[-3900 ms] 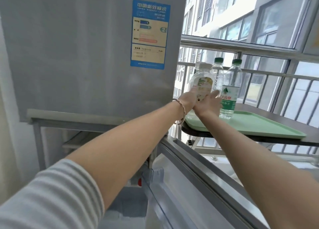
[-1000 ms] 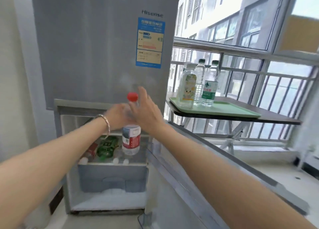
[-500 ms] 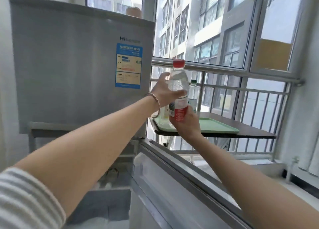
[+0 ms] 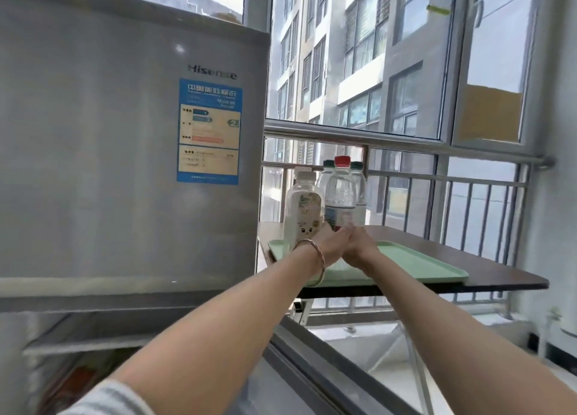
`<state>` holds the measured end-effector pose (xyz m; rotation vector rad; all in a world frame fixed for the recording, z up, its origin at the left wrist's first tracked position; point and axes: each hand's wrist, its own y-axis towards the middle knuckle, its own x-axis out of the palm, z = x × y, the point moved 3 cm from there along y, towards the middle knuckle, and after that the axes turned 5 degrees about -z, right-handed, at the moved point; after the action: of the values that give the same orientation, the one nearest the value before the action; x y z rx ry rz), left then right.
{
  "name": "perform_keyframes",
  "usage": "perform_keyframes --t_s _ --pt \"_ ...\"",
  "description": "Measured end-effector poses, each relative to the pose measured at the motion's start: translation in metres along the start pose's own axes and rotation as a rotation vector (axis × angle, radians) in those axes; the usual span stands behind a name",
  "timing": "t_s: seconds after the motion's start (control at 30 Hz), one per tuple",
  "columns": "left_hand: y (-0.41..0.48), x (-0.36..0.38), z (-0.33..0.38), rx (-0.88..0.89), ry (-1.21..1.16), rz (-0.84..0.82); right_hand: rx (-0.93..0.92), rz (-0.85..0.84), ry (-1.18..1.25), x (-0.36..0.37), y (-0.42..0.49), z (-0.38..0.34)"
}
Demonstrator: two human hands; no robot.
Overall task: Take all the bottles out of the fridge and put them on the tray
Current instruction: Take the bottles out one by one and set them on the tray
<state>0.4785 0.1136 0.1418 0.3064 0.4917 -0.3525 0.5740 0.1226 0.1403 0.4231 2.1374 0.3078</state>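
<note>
Fridge (image 4: 125, 164) at left, upper door shut; lower compartment open below, its contents blurred, something red and dark visible at bottom left, cannot tell if these are bottles. Change over the last second: the red-cap bottle (image 4: 341, 192) was lifted out of the lower compartment, was carried in both hands above the tray half a second ago, and now stands upright at the left end of the tray (image 4: 421, 263). That makes four bottles there: white bottle (image 4: 304, 208) furthest left, red-cap bottle just beside it, two green-cap bottles (image 4: 357, 167) behind and mostly hidden. Judgement: this bottle's placement is nearly done, release pending; the task goes on if the blurred things in the fridge are bottles. Left hand (image 4: 329, 241), bracelet at wrist, sits at the base of the red-cap bottle, partly in front of the white bottle; right hand (image 4: 359, 242) touches it from the right side. Both hands are cupped together low around the bottle's base, fingers meeting in front; whether they grip or only steady it, cannot tell. Bottle's lower label is hidden by the hands. Tray rests on a dark table (image 4: 499, 274) by the window railing, its right part bare.
</note>
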Motion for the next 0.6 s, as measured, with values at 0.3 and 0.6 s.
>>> perform_keyframes --t_s 0.3,0.6 --pt "-0.006 -0.005 -0.015 0.11 0.041 -0.001 0.031 -0.019 0.049 0.012 -0.002 0.001" --pt "-0.11 -0.094 -0.013 0.106 0.072 0.218 -0.219 0.358 0.147 0.013 -0.095 -0.1"
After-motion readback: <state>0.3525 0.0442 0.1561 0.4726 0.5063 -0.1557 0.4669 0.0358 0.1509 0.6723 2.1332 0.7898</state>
